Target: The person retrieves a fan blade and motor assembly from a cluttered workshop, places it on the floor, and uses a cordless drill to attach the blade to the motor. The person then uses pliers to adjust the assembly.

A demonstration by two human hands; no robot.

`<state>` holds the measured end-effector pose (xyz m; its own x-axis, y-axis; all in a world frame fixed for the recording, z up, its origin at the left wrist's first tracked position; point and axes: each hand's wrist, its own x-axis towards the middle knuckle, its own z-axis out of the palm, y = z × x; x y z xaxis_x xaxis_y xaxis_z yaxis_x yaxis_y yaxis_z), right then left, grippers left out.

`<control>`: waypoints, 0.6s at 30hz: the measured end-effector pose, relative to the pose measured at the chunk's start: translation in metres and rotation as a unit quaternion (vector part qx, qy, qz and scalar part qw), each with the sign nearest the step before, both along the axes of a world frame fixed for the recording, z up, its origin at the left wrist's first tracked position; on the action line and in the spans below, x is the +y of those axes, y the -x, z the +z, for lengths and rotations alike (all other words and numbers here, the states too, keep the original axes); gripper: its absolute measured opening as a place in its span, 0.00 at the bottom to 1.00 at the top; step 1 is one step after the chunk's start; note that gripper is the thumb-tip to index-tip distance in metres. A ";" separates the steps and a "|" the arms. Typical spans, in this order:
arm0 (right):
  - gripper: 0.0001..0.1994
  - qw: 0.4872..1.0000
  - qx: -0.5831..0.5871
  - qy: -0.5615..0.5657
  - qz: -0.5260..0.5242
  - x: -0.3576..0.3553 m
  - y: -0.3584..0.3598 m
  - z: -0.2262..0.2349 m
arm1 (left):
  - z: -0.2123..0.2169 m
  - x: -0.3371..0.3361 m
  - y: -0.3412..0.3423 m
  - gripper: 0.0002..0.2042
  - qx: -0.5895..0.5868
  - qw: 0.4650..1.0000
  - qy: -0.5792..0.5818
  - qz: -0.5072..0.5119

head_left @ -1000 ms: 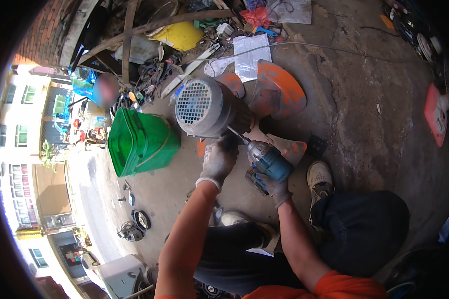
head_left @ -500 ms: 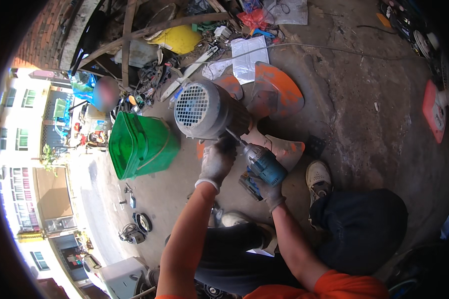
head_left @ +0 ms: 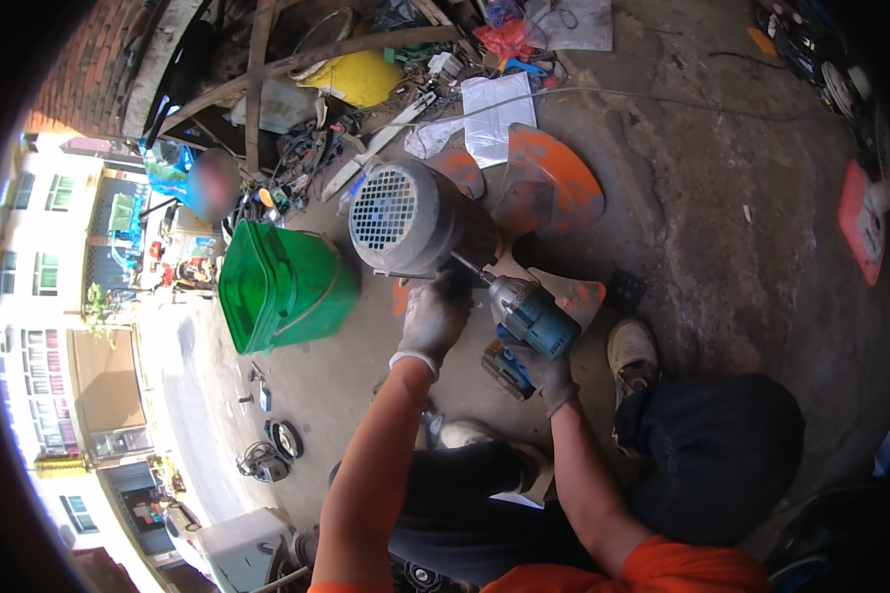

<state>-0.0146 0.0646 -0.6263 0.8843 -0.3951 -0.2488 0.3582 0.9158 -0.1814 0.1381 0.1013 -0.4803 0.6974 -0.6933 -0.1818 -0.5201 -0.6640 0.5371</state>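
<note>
A grey electric motor (head_left: 435,232) with a grid-like round fan cover stands above orange-and-grey fan blades (head_left: 554,183). My left hand (head_left: 433,321), in a dirty pale glove, is closed against the motor's near side, at a dark part there; its fingertips are partly hidden. In my right hand (head_left: 544,366), also gloved, is a teal cordless impact driver (head_left: 536,314), gripped by its handle. Its long bit (head_left: 471,265) points up and left to the motor's side, close to my left fingers. Whether the tip sits on a screw cannot be made out.
A green bucket (head_left: 311,296) stands left of the motor. Scrap, wooden beams (head_left: 307,64) and a yellow container (head_left: 361,79) lie at the far left. Beyond the blades lies a silvery sheet (head_left: 497,119). A cable (head_left: 663,96) crosses the floor. My shoe (head_left: 631,351) is near the blades.
The impact driver and my right hand have shifted slightly right and turned a little. My left hand keeps its place at the motor, and the whole view has moved slightly.
</note>
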 end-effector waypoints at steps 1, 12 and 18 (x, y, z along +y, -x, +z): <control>0.16 0.991 -0.047 -0.120 0.021 0.001 -0.002 -0.002 | -0.004 0.005 -0.003 0.08 -0.015 1.000 0.012 -0.014; 0.09 0.994 -0.016 -0.095 -0.061 0.023 -0.010 -0.017 | -0.013 0.009 -0.004 0.06 -0.095 0.994 0.043 -0.044; 0.08 0.987 0.079 0.125 -0.067 0.016 -0.007 0.004 | -0.012 0.009 -0.005 0.07 -0.037 0.999 0.027 -0.008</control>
<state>-0.0072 0.0802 -0.6220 0.7782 -0.5721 -0.2590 0.4222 0.7819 -0.4588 0.1427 0.1099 -0.4924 0.6958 -0.7123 -0.0920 -0.5701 -0.6258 0.5323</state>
